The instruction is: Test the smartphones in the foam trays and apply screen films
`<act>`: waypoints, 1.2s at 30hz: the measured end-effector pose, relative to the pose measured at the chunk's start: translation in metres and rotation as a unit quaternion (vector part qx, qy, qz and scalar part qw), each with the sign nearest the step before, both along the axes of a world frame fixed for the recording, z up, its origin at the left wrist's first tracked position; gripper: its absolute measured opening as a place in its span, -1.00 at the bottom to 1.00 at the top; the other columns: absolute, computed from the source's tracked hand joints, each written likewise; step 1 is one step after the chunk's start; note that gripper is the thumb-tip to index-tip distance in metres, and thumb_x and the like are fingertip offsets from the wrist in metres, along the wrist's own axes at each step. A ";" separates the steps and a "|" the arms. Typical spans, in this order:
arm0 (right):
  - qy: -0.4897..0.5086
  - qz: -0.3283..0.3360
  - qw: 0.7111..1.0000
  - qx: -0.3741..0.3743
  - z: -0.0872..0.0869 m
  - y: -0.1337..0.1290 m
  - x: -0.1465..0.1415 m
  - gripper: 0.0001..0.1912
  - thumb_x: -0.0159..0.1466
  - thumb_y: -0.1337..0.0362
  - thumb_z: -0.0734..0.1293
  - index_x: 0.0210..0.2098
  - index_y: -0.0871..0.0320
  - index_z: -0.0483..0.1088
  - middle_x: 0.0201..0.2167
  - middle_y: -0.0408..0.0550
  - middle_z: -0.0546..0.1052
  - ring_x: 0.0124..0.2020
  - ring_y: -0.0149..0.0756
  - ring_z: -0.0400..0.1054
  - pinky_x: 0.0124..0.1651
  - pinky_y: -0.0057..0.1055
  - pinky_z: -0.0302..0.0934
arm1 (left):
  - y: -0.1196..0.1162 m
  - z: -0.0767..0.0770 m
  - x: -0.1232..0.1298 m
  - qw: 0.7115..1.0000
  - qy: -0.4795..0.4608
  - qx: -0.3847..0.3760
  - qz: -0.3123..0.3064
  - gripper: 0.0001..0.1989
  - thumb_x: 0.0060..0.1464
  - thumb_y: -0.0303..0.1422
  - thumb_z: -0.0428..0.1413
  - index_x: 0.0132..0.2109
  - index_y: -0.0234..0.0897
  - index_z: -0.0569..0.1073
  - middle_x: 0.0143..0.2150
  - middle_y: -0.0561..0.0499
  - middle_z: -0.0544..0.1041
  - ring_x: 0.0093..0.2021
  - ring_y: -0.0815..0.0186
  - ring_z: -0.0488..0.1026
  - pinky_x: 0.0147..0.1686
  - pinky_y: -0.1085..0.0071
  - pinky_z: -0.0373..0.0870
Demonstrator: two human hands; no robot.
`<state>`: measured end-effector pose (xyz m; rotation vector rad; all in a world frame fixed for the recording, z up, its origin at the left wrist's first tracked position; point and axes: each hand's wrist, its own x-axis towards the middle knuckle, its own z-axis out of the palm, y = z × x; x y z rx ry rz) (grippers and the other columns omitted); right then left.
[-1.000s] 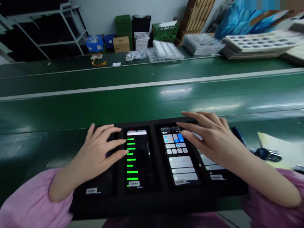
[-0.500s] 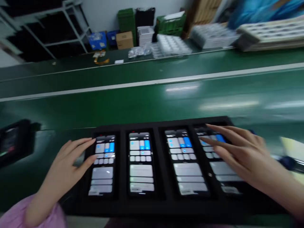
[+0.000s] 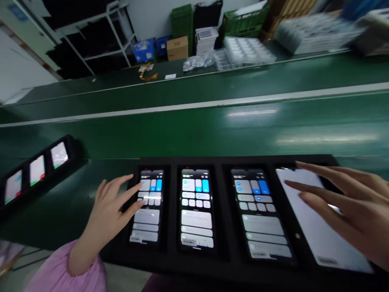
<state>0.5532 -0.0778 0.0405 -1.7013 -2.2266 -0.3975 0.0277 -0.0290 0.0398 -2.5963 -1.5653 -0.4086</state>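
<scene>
Several smartphones lie face up in the slots of a black tray (image 3: 220, 251). My left hand (image 3: 111, 211) has its fingers spread over the leftmost phone (image 3: 145, 223), the index fingertip at its upper screen. Beside it lie a second phone (image 3: 197, 219) and a third phone (image 3: 263, 231), both showing panels of grey and blue tiles. My right hand (image 3: 349, 207) hovers over or touches the rightmost phone (image 3: 325, 235), fingers stretched out; contact cannot be made out. That phone's screen is mostly plain white.
Another black tray (image 3: 22, 190) with lit phones stands at the left on the green bench (image 3: 170, 138). A pale rail (image 3: 194, 106) runs across. Behind it are clear plastic trays (image 3: 247, 50), a cardboard box (image 3: 178, 48) and a blue bin (image 3: 144, 50).
The rightmost phone's screen has gone from tiles to plain white. My left index finger has moved further onto the leftmost phone. The view has swung left, showing more of the other tray.
</scene>
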 end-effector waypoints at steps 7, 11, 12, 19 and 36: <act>-0.045 0.149 0.988 -0.004 0.028 0.017 -0.074 -0.52 0.60 0.06 0.07 0.07 -0.01 0.59 0.27 0.05 0.51 0.19 0.02 0.40 0.05 -0.03 0.27 | 0.003 0.002 -0.009 1.000 0.008 -0.020 0.004 -0.59 0.41 0.00 -0.01 0.24 0.09 0.53 0.32 -0.12 0.46 0.25 -0.15 0.47 0.32 -0.52 0.19; -0.041 0.151 0.988 -0.003 0.017 0.023 -0.076 -0.49 0.60 0.06 0.06 0.00 0.05 0.61 0.27 0.09 0.51 0.16 0.07 0.41 0.00 -0.01 0.27 | -0.002 0.021 0.035 0.996 0.046 0.073 0.007 -0.56 0.41 -0.02 0.01 0.23 -0.08 0.53 0.30 -0.22 0.48 0.34 -0.23 0.38 0.37 -0.53 0.06; -0.038 0.155 0.987 -0.001 0.015 0.024 -0.075 -0.50 0.60 0.06 0.06 0.00 0.05 0.61 0.26 0.09 0.52 0.15 0.08 0.41 -0.01 -0.01 0.27 | -0.002 0.026 0.051 0.995 0.050 0.089 -0.016 -0.57 0.41 -0.05 0.03 0.24 -0.11 0.51 0.30 -0.22 0.49 0.34 -0.19 0.38 0.40 -0.50 0.03; -0.018 0.174 0.984 0.014 0.006 0.029 -0.073 -0.50 0.60 0.05 0.06 0.01 0.04 0.60 0.20 0.05 0.57 0.11 0.03 0.45 -0.02 -0.02 0.29 | 0.017 0.024 0.115 0.986 0.057 0.023 -0.158 -0.63 0.45 -0.11 0.00 0.20 -0.11 0.54 0.30 -0.20 0.50 0.33 -0.11 0.39 0.27 -0.56 0.23; 0.112 -0.071 0.989 -0.071 0.023 -0.027 0.029 -0.51 0.55 0.02 0.08 0.01 -0.09 0.64 0.19 0.02 0.57 0.15 0.12 0.45 0.07 0.21 0.39 | 0.025 -0.004 0.090 0.984 0.029 -0.001 -0.174 -0.53 0.40 -0.03 0.02 0.38 0.16 0.39 0.34 -0.13 0.45 0.37 -0.23 0.31 0.19 -0.69 0.22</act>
